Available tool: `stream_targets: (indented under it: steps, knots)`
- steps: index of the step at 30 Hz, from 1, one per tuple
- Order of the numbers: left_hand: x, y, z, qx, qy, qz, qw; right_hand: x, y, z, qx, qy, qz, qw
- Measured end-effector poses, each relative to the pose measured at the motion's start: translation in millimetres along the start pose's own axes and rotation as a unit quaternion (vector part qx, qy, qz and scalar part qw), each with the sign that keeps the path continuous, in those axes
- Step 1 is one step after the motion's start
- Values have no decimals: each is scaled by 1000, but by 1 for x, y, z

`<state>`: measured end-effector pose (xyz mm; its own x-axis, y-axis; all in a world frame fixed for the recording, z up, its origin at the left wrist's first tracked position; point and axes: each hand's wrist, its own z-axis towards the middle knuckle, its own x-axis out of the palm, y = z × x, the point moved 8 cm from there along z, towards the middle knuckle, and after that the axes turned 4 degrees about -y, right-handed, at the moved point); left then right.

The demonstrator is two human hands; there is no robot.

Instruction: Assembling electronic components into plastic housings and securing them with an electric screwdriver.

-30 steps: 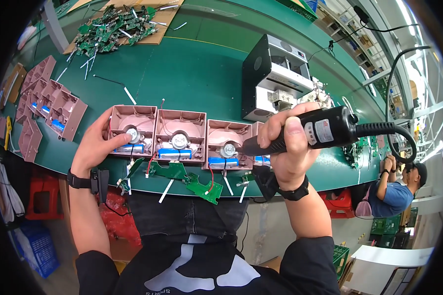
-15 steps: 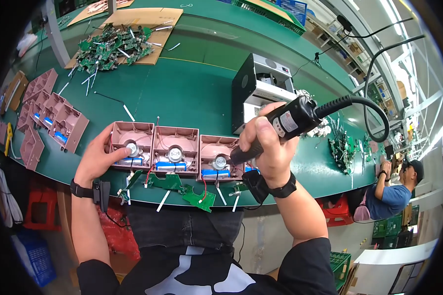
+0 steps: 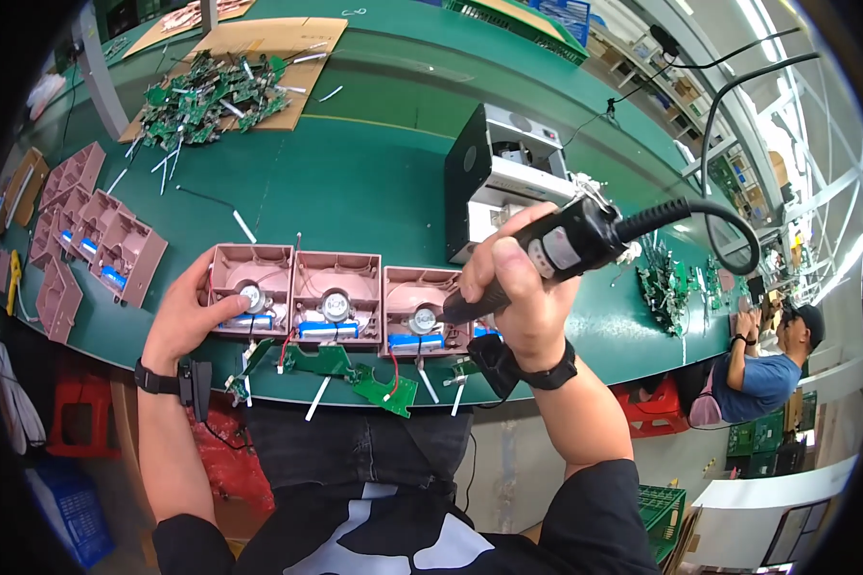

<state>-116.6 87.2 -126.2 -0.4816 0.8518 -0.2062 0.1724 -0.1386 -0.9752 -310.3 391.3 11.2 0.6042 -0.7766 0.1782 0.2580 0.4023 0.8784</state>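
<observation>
Three pink plastic housings stand in a row before me, each with a round metal disc-shaped part and a blue cylindrical battery. My left hand (image 3: 184, 311) grips the side of the leftmost housing (image 3: 251, 261), its thumb on the round part (image 3: 250, 297). A black corded electric screwdriver (image 3: 577, 237) is gripped in my right hand (image 3: 527, 299). Its tip end points down-left, beside the round part (image 3: 424, 319) in the right housing (image 3: 408, 285); whether it touches is unclear. The middle housing (image 3: 338, 272) sits between. Wired green circuit boards (image 3: 387, 391) hang along the front edge.
A heap of circuit boards (image 3: 201, 101) lies on cardboard at the back left. More pink housings (image 3: 129, 244) stand at the left. A black-and-silver machine (image 3: 494, 172) is behind my right hand. Further boards (image 3: 664, 287) and a co-worker (image 3: 758, 379) are at the right.
The view has shifted slightly. Both hands keep their grips, and the screwdriver stays at the right housing with little visible movement.
</observation>
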Motion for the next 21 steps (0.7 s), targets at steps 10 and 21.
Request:
stream_targets:
  steps: [10, 21]
  knots:
    - [0, 2, -1, -44, 4, -19, 999, -76, 76, 68, -119, -142, -66, 981]
    - [-7, 15, 1, -36, -15, -2, 999, -69, 59, 54, -61, -117, -12, 991]
